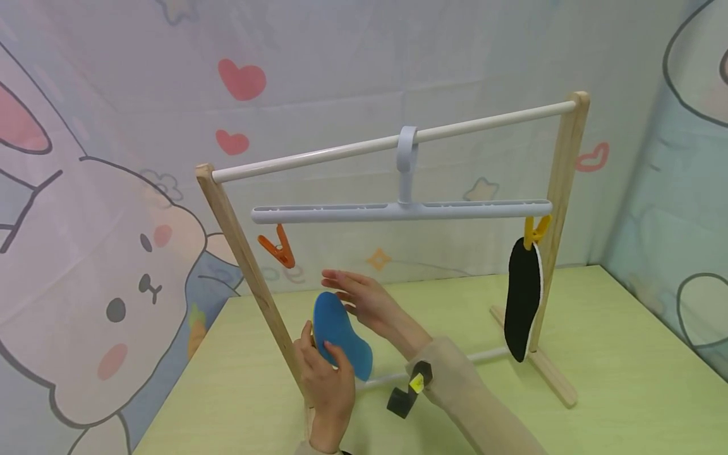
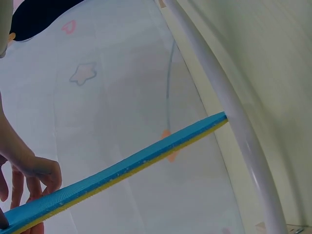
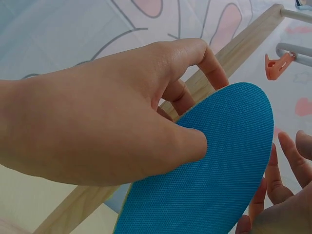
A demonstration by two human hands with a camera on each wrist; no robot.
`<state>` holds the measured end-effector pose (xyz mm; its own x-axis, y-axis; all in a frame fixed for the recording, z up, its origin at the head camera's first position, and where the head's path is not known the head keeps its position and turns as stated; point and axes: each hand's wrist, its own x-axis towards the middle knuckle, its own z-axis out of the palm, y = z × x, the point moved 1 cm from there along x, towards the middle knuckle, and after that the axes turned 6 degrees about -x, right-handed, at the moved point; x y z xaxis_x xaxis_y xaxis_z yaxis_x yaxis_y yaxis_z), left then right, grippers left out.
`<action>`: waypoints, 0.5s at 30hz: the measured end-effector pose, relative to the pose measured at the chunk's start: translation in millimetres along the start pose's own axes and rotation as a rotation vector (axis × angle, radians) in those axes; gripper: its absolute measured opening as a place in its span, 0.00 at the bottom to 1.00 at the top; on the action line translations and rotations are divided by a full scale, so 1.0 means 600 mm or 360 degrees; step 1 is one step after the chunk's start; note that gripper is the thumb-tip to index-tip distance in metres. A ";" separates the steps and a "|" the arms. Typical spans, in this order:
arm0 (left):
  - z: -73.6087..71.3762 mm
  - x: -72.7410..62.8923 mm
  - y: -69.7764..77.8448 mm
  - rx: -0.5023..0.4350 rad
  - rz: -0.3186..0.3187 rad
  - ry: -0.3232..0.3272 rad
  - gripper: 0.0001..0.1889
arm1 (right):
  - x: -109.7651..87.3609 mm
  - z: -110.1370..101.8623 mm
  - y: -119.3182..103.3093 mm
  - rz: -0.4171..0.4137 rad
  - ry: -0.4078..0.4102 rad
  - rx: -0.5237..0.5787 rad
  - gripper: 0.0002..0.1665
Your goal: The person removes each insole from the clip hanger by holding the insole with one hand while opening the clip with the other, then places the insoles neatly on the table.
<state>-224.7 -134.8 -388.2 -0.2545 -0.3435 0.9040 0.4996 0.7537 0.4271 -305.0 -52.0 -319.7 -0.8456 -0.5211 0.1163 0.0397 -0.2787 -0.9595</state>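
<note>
A blue insole (image 1: 341, 332) with a yellow underside is pinched in my left hand (image 1: 327, 379), thumb on the blue face and fingers behind. Beside its upper edge my right hand (image 1: 370, 303) has its fingers extended, holding nothing. In the left wrist view the insole (image 2: 131, 163) shows edge-on, blue over yellow. Up and to the left of the hands, an orange clip (image 1: 279, 248) dangles from the left end of a white hanger (image 1: 341, 213). At the hanger's right end, a yellow clip (image 1: 536, 232) grips a black insole (image 1: 523, 300) that hangs down.
The hanger hooks over the white top rod (image 1: 483, 126) of a wooden-legged rack, whose left post (image 1: 250, 272) stands close to my left hand. A white lower bar (image 1: 489, 355) runs behind my forearms. The rack stands on a pale green table (image 1: 625, 354).
</note>
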 end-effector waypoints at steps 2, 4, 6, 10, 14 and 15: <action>0.001 0.000 0.000 -0.0004 0.0001 0.0002 0.23 | -0.002 -0.002 0.001 0.0007 0.0008 0.0007 0.25; 0.001 -0.001 0.000 -0.0004 0.0002 0.0003 0.23 | -0.003 -0.004 0.003 0.0018 0.0019 0.0017 0.24; 0.001 -0.002 0.000 -0.0005 0.0005 0.0003 0.23 | -0.005 -0.006 0.004 0.0027 0.0028 0.0012 0.25; 0.002 -0.003 0.000 -0.0009 0.0006 -0.0003 0.23 | -0.009 -0.011 0.009 0.0045 0.0042 0.0022 0.25; 0.003 -0.002 0.001 -0.0015 0.0021 0.0019 0.24 | -0.011 -0.016 0.013 0.0059 0.0065 0.0032 0.25; 0.003 -0.002 0.001 -0.0015 0.0030 0.0031 0.25 | -0.012 -0.018 0.014 0.0061 0.0070 0.0031 0.25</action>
<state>-225.7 -132.7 -389.1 -0.2291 -0.3402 0.9120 0.5118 0.7549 0.4101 -304.3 -41.8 -331.2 -0.8657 -0.4960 0.0680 0.0825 -0.2753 -0.9578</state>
